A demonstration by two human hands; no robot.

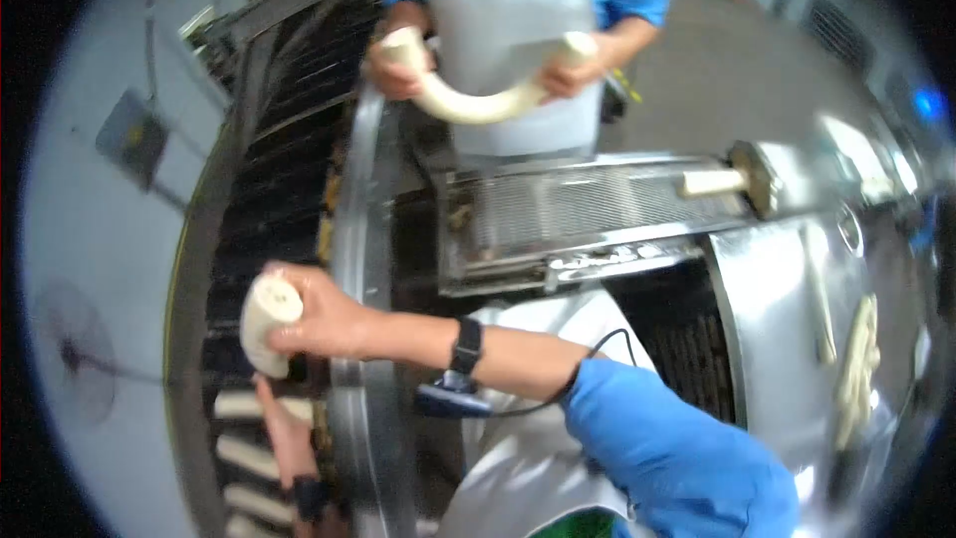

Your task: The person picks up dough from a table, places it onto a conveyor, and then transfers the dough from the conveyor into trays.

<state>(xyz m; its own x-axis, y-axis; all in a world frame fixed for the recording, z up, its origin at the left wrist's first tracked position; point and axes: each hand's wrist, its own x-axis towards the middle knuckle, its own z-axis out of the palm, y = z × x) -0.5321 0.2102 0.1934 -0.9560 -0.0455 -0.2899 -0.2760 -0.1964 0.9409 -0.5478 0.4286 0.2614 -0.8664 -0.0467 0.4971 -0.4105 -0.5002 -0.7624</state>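
My right hand [317,314] reaches left across the metal rail, its fingers wrapped around a thick, pale dough log [267,324] whose blunt end faces up. The log is held over the dark slatted conveyor. Just below it, my left hand [284,428] has its fingers stretched out, one fingertip right at the log's lower end. That hand overlaps the topmost of several pale dough logs [249,453] lying side by side on the slats. Across from me, a co-worker's two hands [398,70] hold a long dough rope [478,105] sagging in a U.
A metal rail [358,438] edges the slatted conveyor [269,199]. Ahead, a ridged mesh belt [588,209] carries a dough piece [712,182] near its outlet. On the right, a steel table [767,309] bears long dough strips [856,369]. A wall fan [70,354] is at left.
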